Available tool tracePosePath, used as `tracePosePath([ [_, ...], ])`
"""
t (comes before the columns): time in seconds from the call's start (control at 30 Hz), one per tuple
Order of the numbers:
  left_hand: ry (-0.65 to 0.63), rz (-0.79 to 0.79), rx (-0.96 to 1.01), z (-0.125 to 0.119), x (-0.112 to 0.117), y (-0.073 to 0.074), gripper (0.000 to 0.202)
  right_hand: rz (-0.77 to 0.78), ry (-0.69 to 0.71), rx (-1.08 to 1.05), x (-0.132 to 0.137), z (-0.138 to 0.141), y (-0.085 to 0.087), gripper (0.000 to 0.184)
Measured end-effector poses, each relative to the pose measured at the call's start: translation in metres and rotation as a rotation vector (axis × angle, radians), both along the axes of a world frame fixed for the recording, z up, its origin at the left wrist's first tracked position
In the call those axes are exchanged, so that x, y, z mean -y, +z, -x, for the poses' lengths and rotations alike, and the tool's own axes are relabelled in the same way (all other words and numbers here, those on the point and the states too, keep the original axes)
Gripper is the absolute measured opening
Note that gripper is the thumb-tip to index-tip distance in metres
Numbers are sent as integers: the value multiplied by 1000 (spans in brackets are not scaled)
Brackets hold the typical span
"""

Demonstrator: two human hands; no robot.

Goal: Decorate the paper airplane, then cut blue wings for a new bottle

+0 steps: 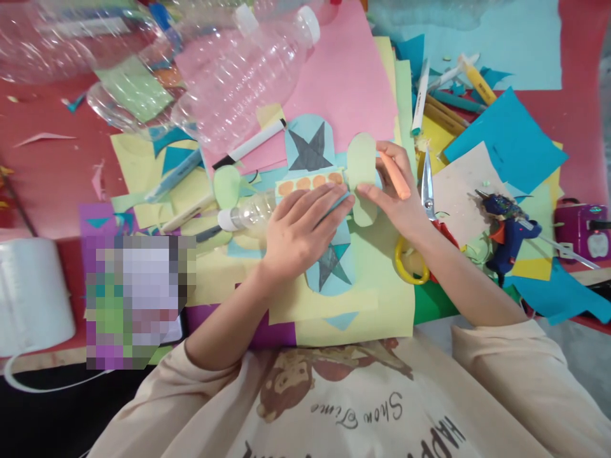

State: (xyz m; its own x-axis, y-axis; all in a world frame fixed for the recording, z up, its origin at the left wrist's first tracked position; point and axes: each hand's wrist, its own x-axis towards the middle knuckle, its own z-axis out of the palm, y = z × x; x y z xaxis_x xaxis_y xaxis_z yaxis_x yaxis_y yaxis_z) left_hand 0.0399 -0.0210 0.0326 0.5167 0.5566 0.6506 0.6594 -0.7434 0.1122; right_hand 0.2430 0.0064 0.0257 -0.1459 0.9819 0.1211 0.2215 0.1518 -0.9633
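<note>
My left hand [308, 222] lies over a small clear plastic bottle [255, 212] with a white cap, its fingers close together and curved across the body. A paper strip with orange ovals [310, 182] wraps the bottle. Light blue paper wings with dark stars, the upper wing [310, 143] and the lower wing [331, 267], stick out on both sides. A pale green rounded paper piece [361, 165] stands at the bottle's right end. My right hand [398, 181] touches that piece with its thumb, while an orange marker [395, 175] rests in its fingers.
Scissors [428, 184] with red and yellow handles and a blue glue gun [508, 232] lie to the right. Large clear bottles [252, 76] fill the upper left. Several markers and paper scraps surround the work. A white roll [33, 296] stands at the left edge.
</note>
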Motion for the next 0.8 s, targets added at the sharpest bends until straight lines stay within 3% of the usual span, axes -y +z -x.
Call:
tracePosePath([
  [0.1, 3, 4, 11, 1, -1, 1, 39, -95, -74, -117, -2, -9, 6, 46],
  [0.17, 9, 14, -12, 3, -2, 1, 41, -161, -147, -182, -1, -16, 13, 29],
  [0.23, 14, 18, -41, 4, -2, 2, 40, -206, -204, -181, 5, -21, 19, 16],
  [0.33, 30, 32, -71, 5, -3, 2, 34, -277, -233, -98, 17, -22, 23, 19],
  [0.43, 29, 33, -59, 5, -5, 1, 29, -335, -226, 7, 28, -19, 21, 19],
  [0.6, -32, 11, 42, 5, -8, 0, 33, -306, -132, 64, 39, -13, 21, 19],
  [0.8, -29, -46, 25, 5, -9, 1, 32, -422, -81, 231, 41, -7, 27, 14],
])
